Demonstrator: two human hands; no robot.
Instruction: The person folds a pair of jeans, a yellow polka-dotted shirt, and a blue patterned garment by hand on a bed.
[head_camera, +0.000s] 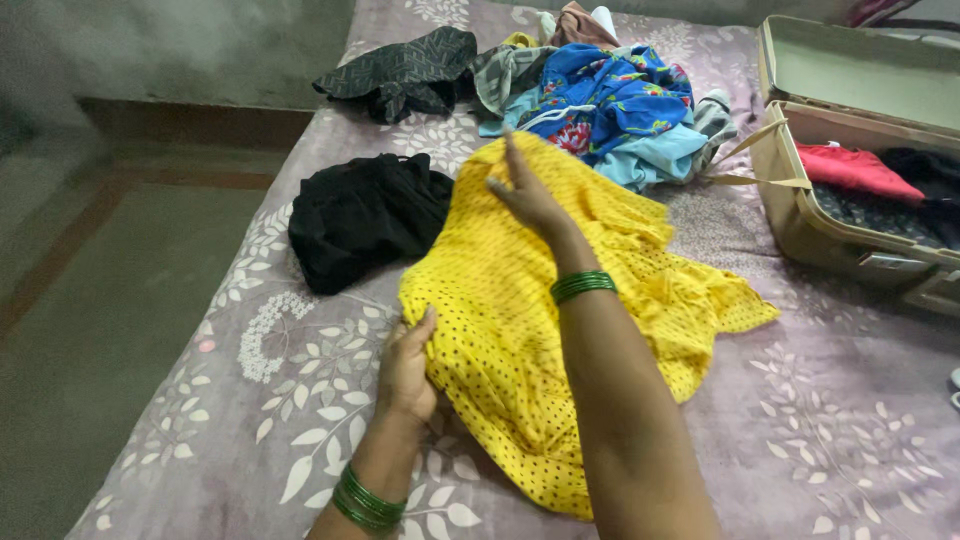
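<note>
I see two bare forearms with no sleeves in view. A stack of thin green bangles (366, 502) circles my left wrist, near the bottom edge. A narrower stack of green bangles (583, 286) rings my right wrist.

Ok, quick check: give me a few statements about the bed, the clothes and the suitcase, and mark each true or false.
1. The left hand grips the edge of the yellow dotted garment. True.
2. The right hand rests flat on the black garment. False: it lies on the yellow one.
3. The suitcase is closed. False: its lid is up, with a red garment inside.
4. Both wrists wear green bangles. True.
5. The blue floral cloth lies in the pile beyond the yellow garment. True.
</note>
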